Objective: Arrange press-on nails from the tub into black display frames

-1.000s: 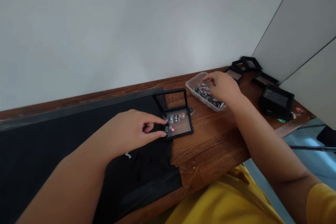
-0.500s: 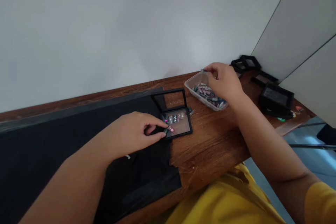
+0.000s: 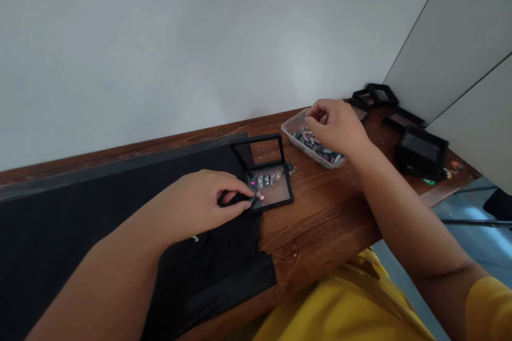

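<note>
A black case (image 3: 291, 192) stands with its framed lid raised, and several decorated nail tips (image 3: 267, 180) lie in a row inside. A pink nail tip with a flower (image 3: 261, 197) lies below the row. At the case's left corner my left hand (image 3: 208, 200) pinches a small dark green piece (image 3: 252, 200) between thumb and index finger. My right hand (image 3: 336, 123) is over a clear plastic tub (image 3: 301, 147) holding many nail tips (image 3: 314, 141). Its thumb and index finger are pinched together; whatever is between them cannot be made out.
Several black cases (image 3: 422, 146) sit at the table's right end, near small coloured pieces (image 3: 456, 165). Black sheeting (image 3: 100, 197) covers the left of the wooden table (image 3: 320, 213). A pale wall (image 3: 160, 53) rises behind. A small white piece (image 3: 195, 238) lies by my left wrist.
My right hand has moved slightly down and left over the tub, and the grey piece that showed at its fingertips is no longer visible. My left hand has hardly moved.
</note>
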Demonstrator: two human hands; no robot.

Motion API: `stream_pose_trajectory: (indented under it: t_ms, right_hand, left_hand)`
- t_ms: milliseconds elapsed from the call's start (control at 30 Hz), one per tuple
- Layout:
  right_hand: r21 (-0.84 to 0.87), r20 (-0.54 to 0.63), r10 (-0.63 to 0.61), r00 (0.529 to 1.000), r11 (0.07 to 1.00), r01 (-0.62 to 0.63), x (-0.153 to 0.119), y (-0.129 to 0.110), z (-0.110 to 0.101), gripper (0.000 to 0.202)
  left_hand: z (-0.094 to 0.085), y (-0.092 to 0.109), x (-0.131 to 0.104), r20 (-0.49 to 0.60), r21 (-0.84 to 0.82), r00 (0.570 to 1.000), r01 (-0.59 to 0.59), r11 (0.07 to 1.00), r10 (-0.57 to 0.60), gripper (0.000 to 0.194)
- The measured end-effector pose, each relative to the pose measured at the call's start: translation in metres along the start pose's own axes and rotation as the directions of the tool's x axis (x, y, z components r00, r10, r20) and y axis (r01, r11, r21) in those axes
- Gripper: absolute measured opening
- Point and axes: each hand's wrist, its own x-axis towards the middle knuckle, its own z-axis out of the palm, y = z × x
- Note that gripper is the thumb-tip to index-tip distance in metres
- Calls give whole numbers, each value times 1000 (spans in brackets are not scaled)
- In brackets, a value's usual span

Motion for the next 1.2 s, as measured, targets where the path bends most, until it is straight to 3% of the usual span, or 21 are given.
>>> stream_pose_trajectory:
  t_ms: [267, 533, 767, 1200]
  right_hand:
    - [73, 80, -86, 993, 994, 81, -6, -10, -1, 13]
    - [154, 138, -236, 962, 964, 215, -19, -24, 3, 12]
    - [134, 254, -276, 927, 959, 249, -31, -38, 9, 9]
    - [76, 408, -338, 848, 938, 338, -44, -45, 28, 6]
  left_hand:
    - [0, 4, 3, 60, -26, 998, 31, 999, -30, 26]
    - [2, 12, 4, 49, -1, 993, 108, 994, -107, 32]
    - [3, 28, 5, 8, 44, 982, 190, 981, -190, 36]
    - [9, 24, 4, -59, 46, 998, 24, 999, -21, 22]
